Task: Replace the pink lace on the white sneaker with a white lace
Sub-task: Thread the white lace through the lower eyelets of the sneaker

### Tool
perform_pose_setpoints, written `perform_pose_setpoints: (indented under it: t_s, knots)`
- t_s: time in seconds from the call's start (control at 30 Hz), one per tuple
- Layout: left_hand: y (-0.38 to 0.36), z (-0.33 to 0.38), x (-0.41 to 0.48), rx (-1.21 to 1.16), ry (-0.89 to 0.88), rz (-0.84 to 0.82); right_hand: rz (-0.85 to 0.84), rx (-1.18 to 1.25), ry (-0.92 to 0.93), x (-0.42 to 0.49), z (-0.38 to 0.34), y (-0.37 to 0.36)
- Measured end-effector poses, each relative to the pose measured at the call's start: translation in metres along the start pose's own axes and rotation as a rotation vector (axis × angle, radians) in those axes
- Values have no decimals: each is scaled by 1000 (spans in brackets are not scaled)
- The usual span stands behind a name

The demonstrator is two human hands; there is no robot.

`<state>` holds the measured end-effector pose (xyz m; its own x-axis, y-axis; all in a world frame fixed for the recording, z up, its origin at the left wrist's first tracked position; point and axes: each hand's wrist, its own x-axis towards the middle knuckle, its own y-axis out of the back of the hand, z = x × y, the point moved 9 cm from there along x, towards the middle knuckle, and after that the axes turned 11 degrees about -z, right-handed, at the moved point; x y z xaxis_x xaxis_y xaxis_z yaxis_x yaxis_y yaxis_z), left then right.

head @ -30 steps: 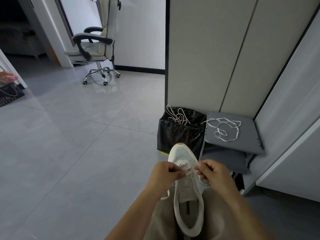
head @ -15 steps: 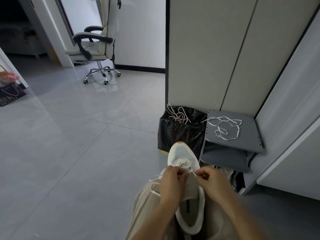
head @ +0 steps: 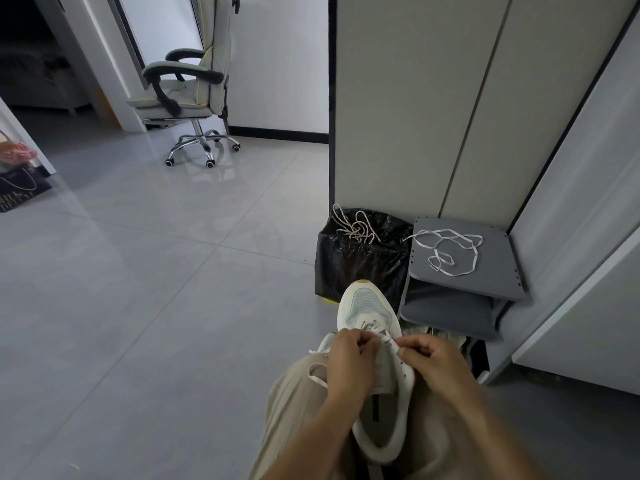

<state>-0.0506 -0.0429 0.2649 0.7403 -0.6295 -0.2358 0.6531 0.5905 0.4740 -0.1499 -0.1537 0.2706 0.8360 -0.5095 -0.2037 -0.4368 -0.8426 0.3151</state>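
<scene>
**A:** From the head view, where is the white sneaker point(head: 367, 306)?

**B:** Lower centre of the frame, on the person's lap, toe pointing up. It has a cream upper, a pale mesh toe panel and a tan tip.

**A:** And the hands?

**B:** The left hand point(head: 349, 362) and right hand point(head: 433, 362) meet over the front eyelets. Their fingers are curled, each pinching the pale lace point(head: 388, 339).

**A:** The pink lace point(head: 356, 230)?

**B:** It is heaped on the black bag point(head: 360, 268) above the toe. A white lace point(head: 446, 251) lies on the grey shelf point(head: 498, 271) to the right.
</scene>
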Motion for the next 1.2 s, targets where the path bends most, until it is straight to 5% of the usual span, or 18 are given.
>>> perform_pose_setpoints:
  t_s: [0.3, 0.57, 0.77, 0.93, 1.03, 1.1, 1.2]
  knots:
    - [0, 9, -5, 87, -73, 21, 119, -205, 124, -11, -12, -4]
    - [-5, 30, 3, 225, -204, -79, -14, 30, -62, 11, 16, -3]
    - [73, -6, -5, -186, -258, 271, 321, 397, -236, -4, 77, 101]
    - [61, -40, -1, -137, -139, 27, 429, 205, -563, -6, 204, 193]
    - [34, -37, 1, 86, -159, -141, 653, -16, -440, -34, 107, 167]
    - [27, -39, 4, 158, -136, -199, 448, -136, -146, -17, 42, 110]
    - [24, -41, 3, 144, -114, -251, -79, -252, 12, 5, 6, 15]
